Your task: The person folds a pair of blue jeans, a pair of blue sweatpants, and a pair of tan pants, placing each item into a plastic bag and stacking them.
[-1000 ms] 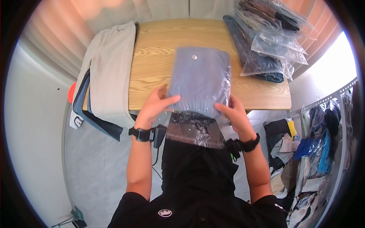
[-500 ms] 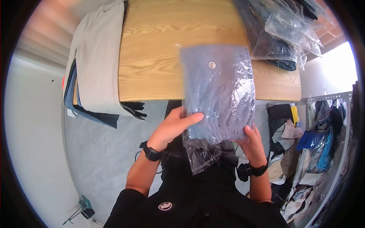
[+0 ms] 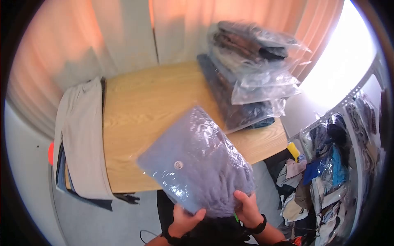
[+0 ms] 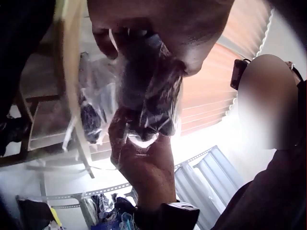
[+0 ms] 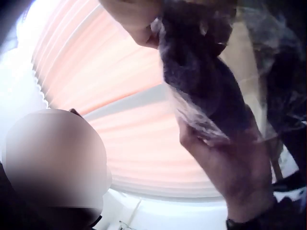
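Note:
A folded blue-grey garment in a clear plastic bag point(image 3: 201, 164) is held up in front of the body, tilted so its far edge overlaps the table in the head view. A small round white badge point(image 3: 178, 165) shows on its upper face. My left hand point(image 3: 184, 219) grips the near left edge, thumb on top. On the near right corner my right hand point(image 3: 247, 209) pinches the bag, with the thumb over the gathered cloth. Both wrist views show the bagged garment point(image 4: 148, 91) from below, dark against the light, between the two hands.
On the wooden table point(image 3: 143, 110), light beige trousers point(image 3: 84, 135) hang over the left front edge above darker ones. A pile of bagged garments point(image 3: 254, 82) stands at the back right. A metal rack point(image 3: 353, 139) and heaped clothes point(image 3: 295, 192) fill the right side.
The bagged garment has turned, its badge end swinging leftward. Both hands have moved lower in the head view, still holding it. The head view itself has shifted, showing more curtain.

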Available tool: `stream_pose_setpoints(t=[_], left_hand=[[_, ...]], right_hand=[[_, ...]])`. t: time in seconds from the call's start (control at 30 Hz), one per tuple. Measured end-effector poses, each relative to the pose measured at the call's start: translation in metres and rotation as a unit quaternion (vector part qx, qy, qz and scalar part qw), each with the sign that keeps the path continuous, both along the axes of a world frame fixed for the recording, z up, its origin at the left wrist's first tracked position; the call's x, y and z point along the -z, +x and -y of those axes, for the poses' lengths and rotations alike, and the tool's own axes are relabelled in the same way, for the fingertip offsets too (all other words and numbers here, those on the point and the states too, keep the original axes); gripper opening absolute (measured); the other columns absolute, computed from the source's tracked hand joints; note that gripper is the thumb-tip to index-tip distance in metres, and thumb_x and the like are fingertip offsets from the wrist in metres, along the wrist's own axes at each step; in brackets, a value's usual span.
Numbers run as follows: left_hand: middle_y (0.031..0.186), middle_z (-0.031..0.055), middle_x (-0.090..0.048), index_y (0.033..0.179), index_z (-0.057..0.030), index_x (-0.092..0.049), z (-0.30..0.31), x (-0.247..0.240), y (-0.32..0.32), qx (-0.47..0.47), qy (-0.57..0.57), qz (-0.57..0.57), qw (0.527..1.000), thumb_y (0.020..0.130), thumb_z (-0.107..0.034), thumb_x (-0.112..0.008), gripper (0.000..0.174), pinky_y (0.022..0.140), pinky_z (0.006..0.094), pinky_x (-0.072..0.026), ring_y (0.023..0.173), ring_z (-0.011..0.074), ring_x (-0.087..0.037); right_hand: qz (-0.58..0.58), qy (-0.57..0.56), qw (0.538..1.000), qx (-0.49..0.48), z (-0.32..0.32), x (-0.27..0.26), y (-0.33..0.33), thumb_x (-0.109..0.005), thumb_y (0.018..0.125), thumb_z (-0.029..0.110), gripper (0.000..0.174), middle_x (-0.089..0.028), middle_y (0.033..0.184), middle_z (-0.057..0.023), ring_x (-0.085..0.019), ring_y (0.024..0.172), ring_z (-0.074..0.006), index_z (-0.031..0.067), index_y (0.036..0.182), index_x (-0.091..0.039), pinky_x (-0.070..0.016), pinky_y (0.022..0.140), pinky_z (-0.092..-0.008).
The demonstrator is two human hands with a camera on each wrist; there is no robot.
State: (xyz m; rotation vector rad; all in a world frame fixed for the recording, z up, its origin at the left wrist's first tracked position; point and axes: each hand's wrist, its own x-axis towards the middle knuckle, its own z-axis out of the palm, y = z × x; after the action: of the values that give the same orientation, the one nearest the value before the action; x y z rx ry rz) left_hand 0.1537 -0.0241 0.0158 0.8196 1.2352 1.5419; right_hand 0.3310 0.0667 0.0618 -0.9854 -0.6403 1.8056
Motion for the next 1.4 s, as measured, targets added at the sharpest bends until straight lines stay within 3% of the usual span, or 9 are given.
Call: stream_pose_setpoints(t=[0.1, 0.2, 0.27, 0.37, 0.47, 0.53, 0.8, 1.27, 1.4], left_hand=[[0.127, 0.0177, -0.054, 0.133, 0.0022, -0.045, -0.023, -0.014, -0.015, 0.101, 0.142, -0.142, 0.974, 0.076, -0.024, -0.081, 0.072, 0.100, 0.0405, -0.0418, 0.114, 0.0268, -0.055], [0.135, 0.0194, -0.048, 0.140, 0.0009, -0.038, -0.055, -0.049, -0.021, 0.155, 0.233, -0.070, 0.957, 0.081, -0.023, -0.078, 0.075, 0.104, 0.0430, -0.0388, 0.119, 0.0302, -0.053], [0.136, 0.0187, -0.048, 0.141, -0.0002, -0.037, -0.079, -0.056, -0.024, 0.153, 0.244, -0.002, 0.958, 0.084, -0.019, -0.073, 0.070, 0.104, 0.0439, -0.0395, 0.118, 0.0306, -0.054], [0.131, 0.0167, -0.052, 0.145, -0.0032, -0.031, -0.104, -0.037, -0.057, 0.134, 0.140, -0.255, 0.947, 0.090, -0.022, -0.068, 0.068, 0.098, 0.0399, -0.0433, 0.107, 0.0250, -0.058], [0.113, 0.0113, -0.063, 0.131, -0.0002, -0.047, -0.124, -0.013, -0.070, 0.040, 0.070, -0.299, 0.951, 0.090, -0.006, -0.064, 0.045, 0.081, 0.0280, -0.0502, 0.091, 0.0152, -0.063], [0.108, 0.0102, -0.064, 0.126, 0.0005, -0.050, -0.131, 0.012, -0.077, -0.006, 0.009, -0.255, 0.967, 0.089, -0.004, -0.063, 0.039, 0.074, 0.0250, -0.0515, 0.085, 0.0129, -0.063], [0.092, 0.0089, -0.067, 0.112, 0.0009, -0.058, -0.131, 0.014, -0.072, -0.078, 0.039, -0.277, 0.957, 0.090, -0.003, -0.062, 0.023, 0.065, 0.0255, -0.0533, 0.077, 0.0125, -0.065], [0.087, 0.0082, -0.067, 0.106, -0.0013, -0.060, -0.133, 0.018, -0.068, -0.088, 0.007, -0.231, 0.969, 0.089, -0.006, -0.062, 0.018, 0.066, 0.0278, -0.0535, 0.074, 0.0148, -0.065], [0.088, 0.0088, -0.066, 0.109, -0.0018, -0.059, -0.134, 0.039, -0.073, -0.060, 0.010, -0.244, 0.968, 0.089, -0.006, -0.063, 0.021, 0.067, 0.0281, -0.0533, 0.075, 0.0144, -0.065]], right_hand=[[0.002, 0.158, 0.987, 0.041, -0.027, -0.049, -0.005, -0.085, 0.073, 0.019, 0.085, -0.051, 0.134, -0.0104, -0.050, 0.122, -0.0244, 0.0002, 0.140, -0.037, -0.0411, 0.104, -0.0381], [0.242, 0.296, 0.919, 0.099, -0.078, -0.063, 0.025, -0.058, 0.090, 0.031, 0.065, -0.050, 0.126, -0.0081, -0.050, 0.114, -0.0209, 0.0038, 0.141, -0.029, -0.0409, 0.100, -0.0339], [0.318, 0.459, 0.820, 0.128, -0.128, -0.104, 0.031, -0.062, 0.089, 0.029, 0.067, -0.049, 0.129, -0.0103, -0.048, 0.119, -0.0227, 0.0024, 0.141, -0.031, -0.0398, 0.102, -0.0357], [0.385, 0.677, 0.609, 0.153, -0.225, -0.187, 0.033, -0.068, 0.087, 0.026, 0.069, -0.047, 0.133, -0.0134, -0.046, 0.125, -0.0255, 0.0003, 0.142, -0.034, -0.0381, 0.105, -0.0383], [-0.036, 0.377, 0.921, 0.087, -0.339, -0.259, 0.029, -0.070, 0.088, 0.020, 0.047, -0.053, 0.124, -0.0134, -0.054, 0.115, -0.0259, 0.0033, 0.127, -0.050, -0.0540, 0.094, -0.0347], [0.046, 0.276, 0.960, 0.031, -0.397, -0.280, 0.036, -0.069, 0.088, 0.022, 0.039, -0.059, 0.112, -0.0145, -0.062, 0.102, -0.0270, 0.0023, 0.118, -0.055, -0.0603, 0.081, -0.0322], [0.246, 0.158, 0.955, -0.052, -0.525, -0.279, 0.072, -0.068, 0.089, 0.019, 0.025, -0.064, 0.105, -0.0122, -0.066, 0.093, -0.0244, 0.0004, 0.105, -0.063, -0.0624, 0.069, -0.0273], [0.320, 0.165, 0.930, -0.071, -0.446, -0.313, 0.003, -0.072, 0.085, 0.040, 0.051, -0.063, 0.104, -0.0126, -0.064, 0.083, -0.0187, 0.0036, 0.118, -0.059, -0.0566, 0.060, -0.0363], [0.461, 0.282, 0.841, -0.028, -0.445, -0.323, 0.045, -0.059, 0.090, 0.045, 0.074, -0.034, 0.147, -0.0209, -0.047, 0.124, -0.0299, 0.0017, 0.145, -0.034, -0.0481, 0.093, -0.0435]])
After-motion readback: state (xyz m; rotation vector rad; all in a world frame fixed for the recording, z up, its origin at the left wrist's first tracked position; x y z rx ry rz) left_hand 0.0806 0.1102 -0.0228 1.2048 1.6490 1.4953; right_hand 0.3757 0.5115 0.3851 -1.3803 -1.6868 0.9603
